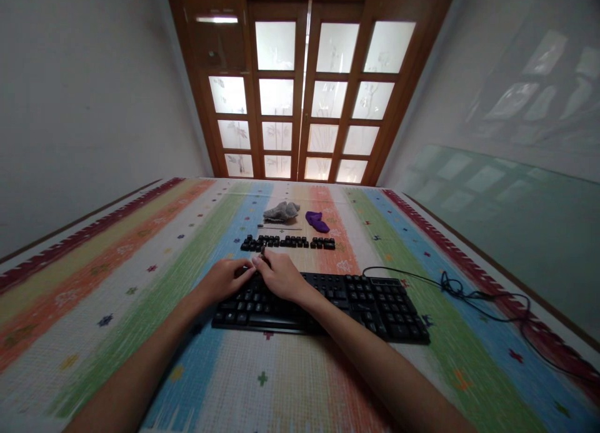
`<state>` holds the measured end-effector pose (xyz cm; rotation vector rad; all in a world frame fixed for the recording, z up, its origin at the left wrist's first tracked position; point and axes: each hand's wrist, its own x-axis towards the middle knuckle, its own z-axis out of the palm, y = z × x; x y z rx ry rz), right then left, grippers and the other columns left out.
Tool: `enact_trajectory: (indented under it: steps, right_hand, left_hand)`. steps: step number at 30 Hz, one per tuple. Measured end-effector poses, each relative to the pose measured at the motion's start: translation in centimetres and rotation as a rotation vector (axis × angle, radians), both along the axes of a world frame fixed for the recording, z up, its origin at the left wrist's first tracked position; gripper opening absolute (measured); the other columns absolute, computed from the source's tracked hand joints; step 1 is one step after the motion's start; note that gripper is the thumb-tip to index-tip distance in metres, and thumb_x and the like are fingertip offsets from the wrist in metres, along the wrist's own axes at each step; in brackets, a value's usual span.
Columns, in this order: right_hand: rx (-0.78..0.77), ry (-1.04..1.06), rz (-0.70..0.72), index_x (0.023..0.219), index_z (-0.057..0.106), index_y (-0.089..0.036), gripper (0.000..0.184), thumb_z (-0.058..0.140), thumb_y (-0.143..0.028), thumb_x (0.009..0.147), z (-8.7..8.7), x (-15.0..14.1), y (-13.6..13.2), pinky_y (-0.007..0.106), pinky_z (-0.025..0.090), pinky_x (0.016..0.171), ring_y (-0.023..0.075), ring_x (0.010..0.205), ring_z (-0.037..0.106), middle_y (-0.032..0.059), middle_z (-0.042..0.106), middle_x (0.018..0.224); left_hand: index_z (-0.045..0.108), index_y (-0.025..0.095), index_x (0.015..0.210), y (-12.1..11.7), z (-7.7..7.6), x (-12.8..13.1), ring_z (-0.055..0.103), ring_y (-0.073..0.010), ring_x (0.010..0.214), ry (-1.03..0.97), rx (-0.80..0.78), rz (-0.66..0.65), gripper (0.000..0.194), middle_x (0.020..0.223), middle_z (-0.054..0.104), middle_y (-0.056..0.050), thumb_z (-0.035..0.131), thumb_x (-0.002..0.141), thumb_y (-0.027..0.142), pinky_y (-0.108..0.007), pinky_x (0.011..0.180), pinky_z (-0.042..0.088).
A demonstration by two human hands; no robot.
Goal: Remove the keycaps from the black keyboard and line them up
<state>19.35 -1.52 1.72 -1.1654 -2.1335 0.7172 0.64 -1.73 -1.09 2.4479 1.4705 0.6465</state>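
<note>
Our left hand rests on the far left end of the black keyboard, fingers curled onto the keys, gripping nothing that we can make out. Just beside it our right hand pinches a small thin tool upright at the keyboard's far edge. The keyboard lies across the striped mat. Beyond it sits a row of loose black keycaps, then a grey cloth and a purple cloth. The keyboard's cable trails off right.
</note>
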Motion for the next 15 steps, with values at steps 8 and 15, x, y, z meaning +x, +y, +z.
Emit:
enact_trajectory:
  steps: [8,15]
  right_hand:
    - [-0.096,0.067,-0.060,0.078,0.058,-0.015,0.026,0.046,-0.025,0.100,-0.8,0.6,1.1,0.025,0.036,0.065,0.0153,0.069,0.057,0.0046,0.064,0.073]
    - [-0.097,0.170,0.064,0.079,0.059,-0.016,0.025,0.048,-0.025,0.099,-0.5,1.4,1.5,0.024,0.040,0.064,0.0135,0.066,0.057,0.0009,0.062,0.070]
  left_hand:
    - [0.071,0.018,0.090,-0.2,0.5,0.3,0.061,-0.0189,0.064,0.027,-0.038,0.041,0.034,0.067,0.067,-0.004,0.047,0.093,0.042,-0.028,0.063,0.041]
    - [0.070,0.019,0.097,-0.5,0.9,0.5,0.059,-0.0174,0.066,-0.086,0.008,0.035,0.028,0.068,0.065,-0.001,0.050,0.089,0.038,-0.028,0.065,0.044]
